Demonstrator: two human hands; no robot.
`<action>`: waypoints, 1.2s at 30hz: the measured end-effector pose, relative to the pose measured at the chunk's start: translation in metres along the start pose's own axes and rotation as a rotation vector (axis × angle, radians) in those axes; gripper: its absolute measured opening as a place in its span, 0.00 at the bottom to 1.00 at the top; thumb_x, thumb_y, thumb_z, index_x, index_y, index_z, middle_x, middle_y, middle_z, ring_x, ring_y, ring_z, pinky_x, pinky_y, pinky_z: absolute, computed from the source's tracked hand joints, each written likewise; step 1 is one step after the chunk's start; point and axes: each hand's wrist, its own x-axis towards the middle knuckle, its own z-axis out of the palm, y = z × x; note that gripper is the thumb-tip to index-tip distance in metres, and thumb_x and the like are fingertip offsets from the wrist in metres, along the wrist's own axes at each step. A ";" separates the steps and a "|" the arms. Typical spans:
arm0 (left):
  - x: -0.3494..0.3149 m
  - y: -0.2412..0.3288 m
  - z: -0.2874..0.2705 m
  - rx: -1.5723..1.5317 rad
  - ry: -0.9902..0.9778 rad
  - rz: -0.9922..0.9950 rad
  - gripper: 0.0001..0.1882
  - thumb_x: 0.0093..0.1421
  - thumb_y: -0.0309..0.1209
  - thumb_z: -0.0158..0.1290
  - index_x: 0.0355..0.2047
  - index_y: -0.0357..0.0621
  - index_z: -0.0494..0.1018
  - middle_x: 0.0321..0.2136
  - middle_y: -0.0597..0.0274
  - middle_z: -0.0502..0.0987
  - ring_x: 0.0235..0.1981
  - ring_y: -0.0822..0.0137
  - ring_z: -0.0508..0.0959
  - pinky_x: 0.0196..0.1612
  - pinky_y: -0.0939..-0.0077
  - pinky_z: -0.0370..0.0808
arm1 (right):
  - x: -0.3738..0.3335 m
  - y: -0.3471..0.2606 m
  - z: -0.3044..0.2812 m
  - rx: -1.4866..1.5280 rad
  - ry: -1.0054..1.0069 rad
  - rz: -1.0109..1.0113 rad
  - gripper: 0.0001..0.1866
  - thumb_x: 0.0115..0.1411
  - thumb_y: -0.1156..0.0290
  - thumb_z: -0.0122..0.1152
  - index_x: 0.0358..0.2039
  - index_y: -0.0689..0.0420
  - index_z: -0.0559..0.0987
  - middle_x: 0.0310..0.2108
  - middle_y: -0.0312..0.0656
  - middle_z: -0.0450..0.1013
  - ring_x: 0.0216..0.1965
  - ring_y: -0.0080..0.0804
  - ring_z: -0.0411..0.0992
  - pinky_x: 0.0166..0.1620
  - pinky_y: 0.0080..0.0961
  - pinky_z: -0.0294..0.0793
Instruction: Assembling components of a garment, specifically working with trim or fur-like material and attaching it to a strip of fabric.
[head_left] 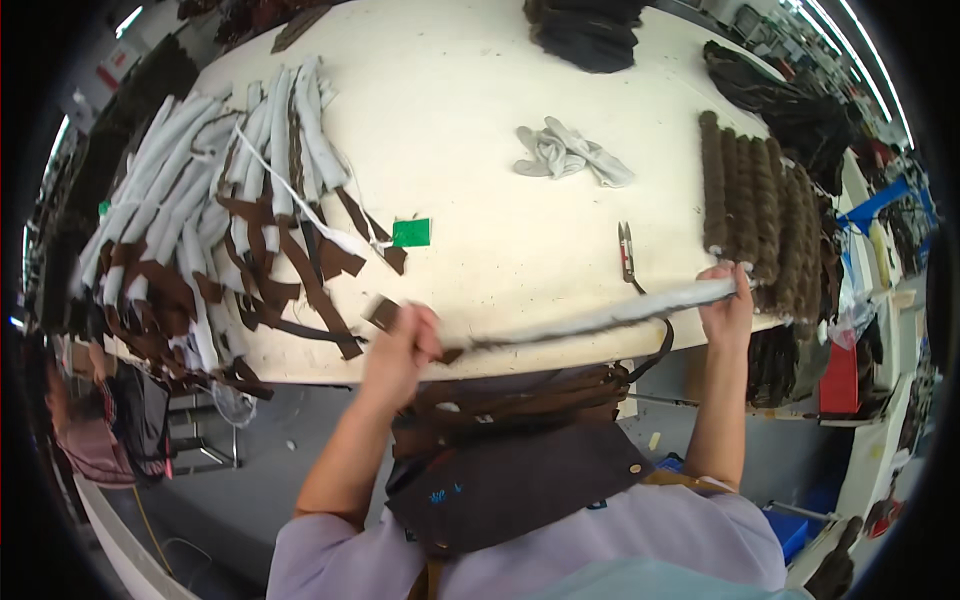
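A long fur strip (600, 316) with a white backing and a dark brown furry edge is stretched between my hands, above the near edge of the table. My left hand (400, 345) is closed around its brown cloth end, and a bit of brown cloth pokes out above the fist. At the strip's white end, my right hand (725, 300) pinches it with the fingers together. Close by on the table lie small thread snips (627, 252) with a red mark. Slight motion blur softens my left hand.
Many white-backed strips (170, 210) with brown cloth tails pile up at left, beside a green card (411, 233). White gloves (570, 153) lie mid-table. Brown fur strips (745, 200) lie side by side at right. Dark garments (585, 35) rest at the far edge.
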 end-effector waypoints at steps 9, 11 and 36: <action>-0.048 -0.048 0.062 0.936 -0.892 0.320 0.09 0.56 0.32 0.47 0.31 0.37 0.70 0.26 0.49 0.73 0.29 0.48 0.74 0.33 0.63 0.70 | -0.013 -0.062 -0.086 -0.168 0.378 -0.197 0.16 0.57 0.67 0.57 0.18 0.50 0.61 0.10 0.26 0.46 0.10 0.17 0.44 0.14 0.17 0.48; -0.058 -0.038 0.065 0.734 -1.008 0.327 0.07 0.54 0.29 0.48 0.30 0.37 0.69 0.24 0.49 0.72 0.26 0.49 0.73 0.30 0.64 0.69 | -0.009 -0.078 -0.149 -0.172 0.585 -0.199 0.18 0.58 0.67 0.55 0.16 0.50 0.59 0.10 0.27 0.46 0.08 0.19 0.44 0.13 0.19 0.48; -0.075 0.020 0.118 0.333 -1.228 -0.220 0.15 0.61 0.38 0.46 0.30 0.37 0.72 0.17 0.68 0.70 0.22 0.79 0.68 0.29 0.84 0.65 | -0.038 0.027 -0.287 0.175 0.871 0.284 0.25 0.48 0.52 0.64 0.31 0.60 0.65 0.17 0.36 0.59 0.18 0.32 0.61 0.23 0.29 0.67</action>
